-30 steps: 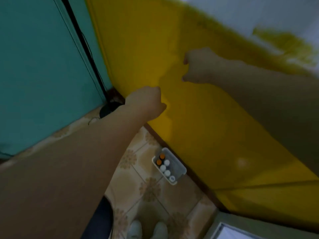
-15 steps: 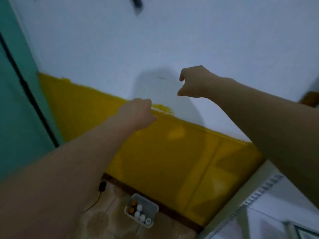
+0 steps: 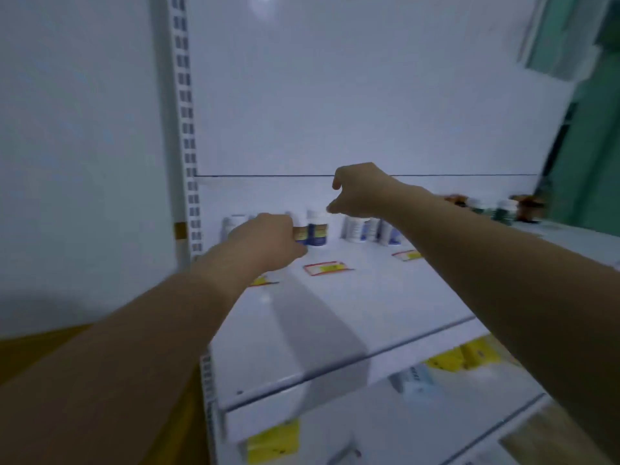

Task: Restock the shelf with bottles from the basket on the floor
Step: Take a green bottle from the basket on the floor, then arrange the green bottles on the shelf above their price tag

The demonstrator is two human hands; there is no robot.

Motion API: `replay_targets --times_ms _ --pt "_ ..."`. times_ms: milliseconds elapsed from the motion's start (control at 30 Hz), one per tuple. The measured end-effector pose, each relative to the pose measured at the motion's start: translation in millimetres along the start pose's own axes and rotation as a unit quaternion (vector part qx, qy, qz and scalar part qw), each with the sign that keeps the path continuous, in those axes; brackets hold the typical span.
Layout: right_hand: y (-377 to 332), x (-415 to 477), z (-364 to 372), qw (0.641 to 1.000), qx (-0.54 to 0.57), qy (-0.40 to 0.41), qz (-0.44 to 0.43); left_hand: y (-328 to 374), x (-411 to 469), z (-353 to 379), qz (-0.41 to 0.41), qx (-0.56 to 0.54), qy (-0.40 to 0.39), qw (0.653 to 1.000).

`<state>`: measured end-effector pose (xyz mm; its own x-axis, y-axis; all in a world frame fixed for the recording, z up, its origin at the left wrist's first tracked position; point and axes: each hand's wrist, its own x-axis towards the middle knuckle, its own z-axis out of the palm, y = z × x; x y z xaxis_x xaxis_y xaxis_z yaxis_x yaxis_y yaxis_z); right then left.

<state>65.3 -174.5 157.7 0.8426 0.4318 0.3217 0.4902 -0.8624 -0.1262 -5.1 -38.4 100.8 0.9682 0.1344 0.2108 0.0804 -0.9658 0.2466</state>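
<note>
The white shelf (image 3: 335,317) holds a row of bottles at its back. My left hand (image 3: 265,241) is curled into a fist low over the shelf, just left of a blue-and-orange labelled bottle (image 3: 317,231) and overlapping its twin; no object shows inside the fist. My right hand (image 3: 364,193) hovers with curled fingers above the white bottles (image 3: 355,229), holding nothing visible. The basket is out of view.
Red-and-yellow price tags (image 3: 327,267) lie on the shelf. More bottles (image 3: 503,209) stand at the far right. A slotted upright (image 3: 188,129) borders the shelf's left side. Lower shelves carry yellow boxes (image 3: 449,359). A green wall (image 3: 590,162) is on the right.
The view has swung from the floor basket and yellow wall up and right to the shelf. Both arms stay stretched out with curled hands, now over the bottle row.
</note>
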Motion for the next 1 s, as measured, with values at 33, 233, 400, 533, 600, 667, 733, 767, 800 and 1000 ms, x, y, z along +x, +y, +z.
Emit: replay_targets --times_ms 33,233,400,533,600,667,733,767,800,1000 --pt "37 -13 -11 1.000 -0.009 0.004 0.030 36 7 9 0.026 0.001 -0.009 1.000" --pt "229 -101 -82 0.983 -0.077 0.035 0.161 241 30 68 0.170 -0.018 -0.046 0.984" --pt "351 -164 -115 0.953 -0.137 0.008 0.269 385 35 113 0.274 -0.045 -0.086 0.957" --pt "438 -197 -129 0.933 -0.137 0.024 0.333 477 55 149 0.323 -0.051 -0.087 0.941" --pt "483 -205 -131 0.921 -0.142 0.030 0.361 519 72 166 0.347 -0.057 -0.077 0.933" --pt "525 -209 -132 0.910 -0.147 0.045 0.385 557 92 183 0.370 -0.059 -0.070 0.925" --pt "565 -209 -134 0.900 -0.141 0.058 0.409 592 113 199 0.389 -0.059 -0.071 0.917" --pt "584 -207 -136 0.895 -0.143 0.058 0.418 610 125 205 0.396 -0.059 -0.074 0.913" --pt "602 -205 -137 0.892 -0.142 0.053 0.425 626 136 211 0.401 -0.060 -0.080 0.911" --pt "711 -187 -148 0.881 -0.142 0.055 0.448 719 201 240 0.406 -0.064 -0.105 0.905"
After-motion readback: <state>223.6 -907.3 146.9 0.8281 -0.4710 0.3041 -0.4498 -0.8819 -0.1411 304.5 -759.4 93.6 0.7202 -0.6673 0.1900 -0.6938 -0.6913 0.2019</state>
